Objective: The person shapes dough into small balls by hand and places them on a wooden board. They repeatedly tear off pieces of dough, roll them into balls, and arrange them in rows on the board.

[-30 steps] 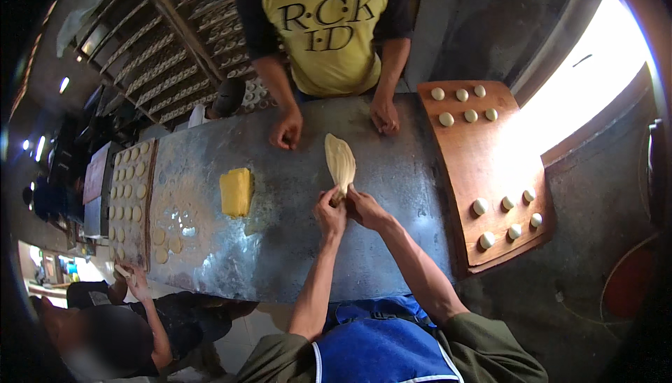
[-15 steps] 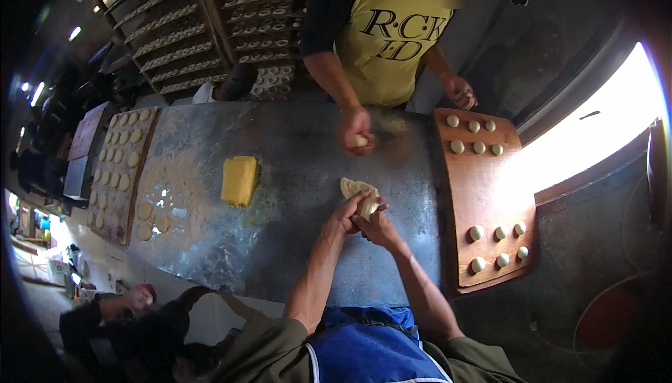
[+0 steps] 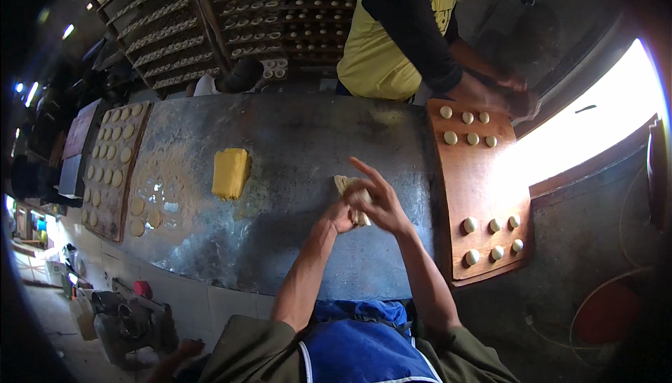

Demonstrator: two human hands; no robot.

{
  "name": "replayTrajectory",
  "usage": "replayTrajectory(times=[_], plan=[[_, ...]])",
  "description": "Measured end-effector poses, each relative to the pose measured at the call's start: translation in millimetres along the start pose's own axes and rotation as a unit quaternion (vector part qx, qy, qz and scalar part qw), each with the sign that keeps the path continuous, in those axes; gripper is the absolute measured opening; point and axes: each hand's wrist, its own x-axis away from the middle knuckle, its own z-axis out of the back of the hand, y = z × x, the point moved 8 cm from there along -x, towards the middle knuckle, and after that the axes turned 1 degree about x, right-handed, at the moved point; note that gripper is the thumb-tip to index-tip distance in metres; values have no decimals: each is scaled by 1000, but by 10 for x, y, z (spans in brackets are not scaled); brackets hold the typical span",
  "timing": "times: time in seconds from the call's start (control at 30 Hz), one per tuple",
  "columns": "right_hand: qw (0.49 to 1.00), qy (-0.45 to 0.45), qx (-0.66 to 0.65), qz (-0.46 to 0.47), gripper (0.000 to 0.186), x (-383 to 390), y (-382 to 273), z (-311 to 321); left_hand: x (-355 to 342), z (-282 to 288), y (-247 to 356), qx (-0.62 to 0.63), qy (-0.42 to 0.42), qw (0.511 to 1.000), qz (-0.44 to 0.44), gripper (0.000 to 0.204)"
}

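A pale piece of dough (image 3: 344, 183) hangs just over the middle of the dark metal table, partly covered by my hands. My left hand (image 3: 341, 218) is closed around its lower part, with the fingers mostly hidden behind the dough. My right hand (image 3: 381, 204) is at the dough's right side and in front of it, index finger stretched out up and to the left, the other fingers apart. Whether those right fingertips touch the dough I cannot tell.
A yellow block of fat or dough (image 3: 230, 173) sits left of my hands on the table (image 3: 294, 131). A wooden board (image 3: 483, 180) with round dough balls lies right; another board (image 3: 119, 194) with dough rounds lies far left. Across the table, a co-worker (image 3: 392, 40) reaches toward the right board.
My right hand has opened off the dough, its index finger now extended. The co-worker has moved from the table's middle to the right board, arms reaching past its far end.
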Motion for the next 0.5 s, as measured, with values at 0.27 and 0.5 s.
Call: replayTrajectory(times=[0.27, 0.5], plan=[[972, -109, 156, -136, 32, -444, 1630, -496, 425, 521, -331, -336, 72, 936, 81, 13], [942, -2, 324, 84, 20, -205, 1572, -625, 1132, 78, -97, -737, 133, 657, -88, 33]])
